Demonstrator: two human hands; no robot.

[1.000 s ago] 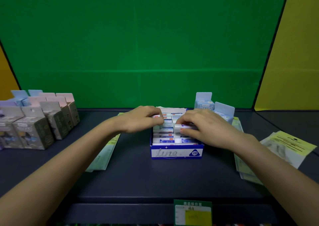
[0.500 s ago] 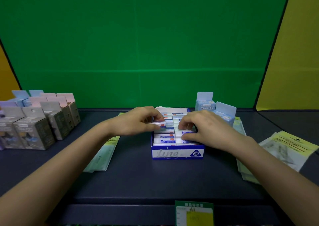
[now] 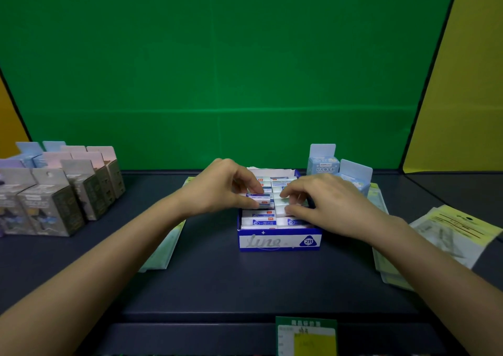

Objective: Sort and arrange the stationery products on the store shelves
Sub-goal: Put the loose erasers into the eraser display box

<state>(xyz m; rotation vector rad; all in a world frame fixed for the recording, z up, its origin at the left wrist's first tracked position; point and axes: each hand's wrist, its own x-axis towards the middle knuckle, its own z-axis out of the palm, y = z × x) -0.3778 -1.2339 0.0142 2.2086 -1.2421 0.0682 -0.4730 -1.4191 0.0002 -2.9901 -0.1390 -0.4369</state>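
Note:
A blue and white display box point(image 3: 279, 242) marked 2B stands mid-shelf, filled with several white erasers in blue sleeves. My left hand point(image 3: 220, 187) pinches one eraser point(image 3: 258, 198) in the box's left row, between thumb and fingers. Over the right row, my right hand point(image 3: 324, 200) grips a white eraser point(image 3: 283, 208) with fingertips and thumb. Both hands hide much of the rows behind them.
Grey and pink cartons point(image 3: 54, 192) stand in rows at the left. Two light blue cartons point(image 3: 324, 162) stand behind the box on the right. Flat packets lie left of the box point(image 3: 163, 249), under my right forearm point(image 3: 386, 271) and at the far right point(image 3: 457, 233). A price tag point(image 3: 306, 336) hangs on the shelf's front edge.
My left hand has shifted from the box's back toward its middle and now pinches an eraser. My right hand has slid slightly toward the front with its eraser.

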